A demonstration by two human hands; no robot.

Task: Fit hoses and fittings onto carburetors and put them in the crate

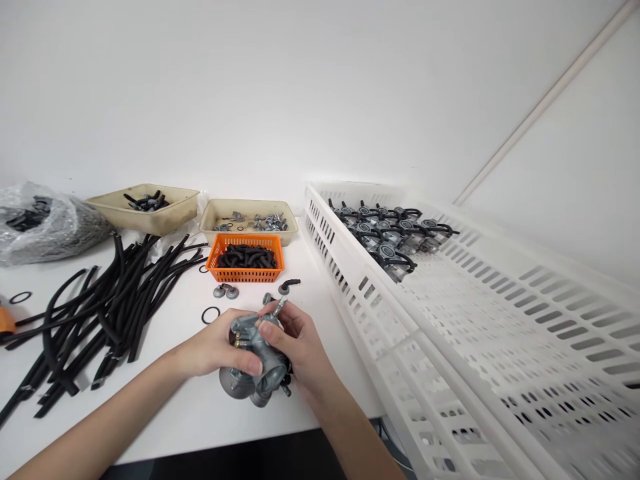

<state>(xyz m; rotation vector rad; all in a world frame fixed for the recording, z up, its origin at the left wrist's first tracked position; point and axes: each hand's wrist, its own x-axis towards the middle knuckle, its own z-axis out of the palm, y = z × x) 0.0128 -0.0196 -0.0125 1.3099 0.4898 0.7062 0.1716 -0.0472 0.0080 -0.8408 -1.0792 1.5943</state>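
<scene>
A grey metal carburetor point(270, 363) is held between both hands above the front part of the white table. My left hand point(223, 347) is closed round its left side, the thumb lying across the body near small brass screws. On its right side, my right hand point(300, 343) grips the top with thumb and fingers, beside a small metal piece point(280, 307) that sticks up. Just beyond the hands lie a small elbow fitting with a black tube point(289, 287) and two round metal fittings point(226, 291). A black rubber ring point(211, 315) lies left of them.
An orange basket point(245, 275) holds short black tubes. Behind stand two beige trays point(250, 207) point(145, 219) of small parts. Long black hoses point(135, 293) and a plastic bag point(65, 227) lie left. At right, a white crate point(360, 313) holds several carburetors point(387, 230).
</scene>
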